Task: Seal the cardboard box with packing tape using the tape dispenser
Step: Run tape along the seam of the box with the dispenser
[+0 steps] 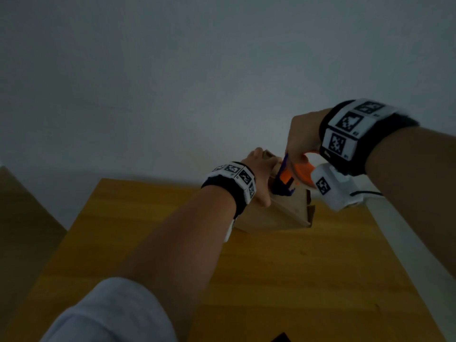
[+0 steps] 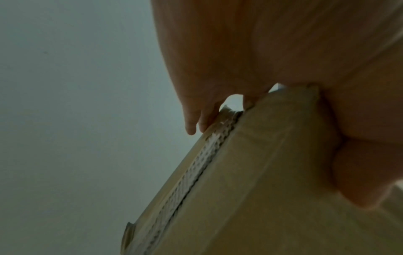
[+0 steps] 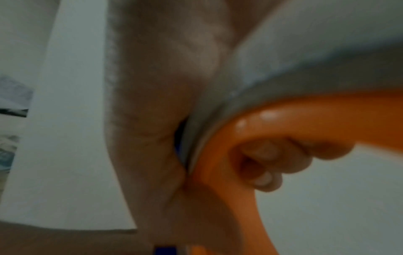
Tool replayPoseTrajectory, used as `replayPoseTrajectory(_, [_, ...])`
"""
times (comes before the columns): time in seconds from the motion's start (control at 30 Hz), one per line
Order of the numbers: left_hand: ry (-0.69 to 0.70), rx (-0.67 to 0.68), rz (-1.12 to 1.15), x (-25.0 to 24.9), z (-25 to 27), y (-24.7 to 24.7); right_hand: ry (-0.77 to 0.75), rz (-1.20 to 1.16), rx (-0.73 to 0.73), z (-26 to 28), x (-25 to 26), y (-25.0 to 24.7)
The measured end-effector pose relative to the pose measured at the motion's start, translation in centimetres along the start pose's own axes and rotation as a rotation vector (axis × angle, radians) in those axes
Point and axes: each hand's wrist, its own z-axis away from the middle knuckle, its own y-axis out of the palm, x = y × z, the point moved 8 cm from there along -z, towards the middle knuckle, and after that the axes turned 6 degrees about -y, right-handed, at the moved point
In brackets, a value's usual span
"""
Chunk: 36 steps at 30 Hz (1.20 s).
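Note:
A brown cardboard box (image 1: 278, 213) stands tilted at the far end of the wooden table (image 1: 271, 280). My left hand (image 1: 259, 178) grips its upper left corner, fingers (image 2: 196, 119) over the top edge and thumb (image 2: 366, 172) on the near side of the box (image 2: 261, 189). My right hand (image 1: 303, 137) holds the orange handle (image 3: 229, 172) of the tape dispenser (image 1: 291, 176), fingers (image 3: 283, 160) curled round it. The dispenser's dark blue front sits on top of the box, beside my left hand. The tape itself is hard to make out in this dim light.
A plain grey wall (image 1: 197, 70) rises right behind the table. A second wooden surface (image 1: 22, 218) lies lower at the left. A white ledge (image 1: 407, 243) runs along the table's right edge. A small dark object (image 1: 281, 338) peeks in at the bottom edge.

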Motion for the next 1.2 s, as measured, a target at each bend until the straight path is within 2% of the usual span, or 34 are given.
replayPoseTrajectory(0.13, [-0.015, -0.002, -0.025, -0.9, -0.3, 0.2, -0.158, 0.158, 0.035, 1.0, 1.2, 0.8])
replayPoseTrajectory(0.23, [-0.062, -0.010, -0.064, -0.9, -0.4, -0.1, -0.232, 0.237, -0.049, 1.1, 1.9, 0.5])
replayPoseTrajectory(0.4, [-0.048, -0.095, -0.262, -2.2, 0.3, -0.8, -0.106, 0.186, -0.048, 0.8, -0.3, 1.1])
replayPoseTrajectory(0.43, [-0.040, -0.106, -0.309, -2.6, 0.3, -0.8, -0.061, 0.141, -0.029, 1.0, -0.6, 1.1])
replayPoseTrajectory(0.53, [-0.048, -0.097, -0.374, -3.6, 0.2, -0.5, -0.050, 0.126, 0.052, 1.1, -1.3, 2.4])
replayPoseTrajectory(0.57, [-0.048, -0.092, -0.385, -3.8, 0.2, -0.4, -0.034, 0.095, 0.006, 1.1, -1.7, 2.6])
replayPoseTrajectory(0.63, [-0.049, -0.078, -0.351, -4.0, 0.5, -0.1, -0.102, 0.098, -0.044, 1.6, -1.6, 3.4])
replayPoseTrajectory(0.73, [-0.063, -0.093, -0.301, -3.5, 0.7, 0.4, -0.242, 0.120, 0.002, 2.0, -0.7, 5.1])
replayPoseTrajectory(0.83, [-0.110, -0.032, -0.244, -2.8, 0.6, 1.1, -0.287, 0.185, 0.000, 2.0, 0.3, 6.1])
replayPoseTrajectory(0.9, [-0.125, 0.003, -0.210, -2.7, 0.3, 1.6, -0.273, 0.188, -0.001, 1.9, 0.7, 7.3])
replayPoseTrajectory(1.07, [-0.214, 0.070, -0.132, -1.4, -0.1, 3.4, -0.133, -0.098, -0.070, 0.9, -1.3, 10.0])
replayPoseTrajectory(1.2, [-0.169, 0.094, -0.178, -2.3, 0.0, 5.0, -0.075, -0.183, -0.029, 0.0, -1.5, 11.8])
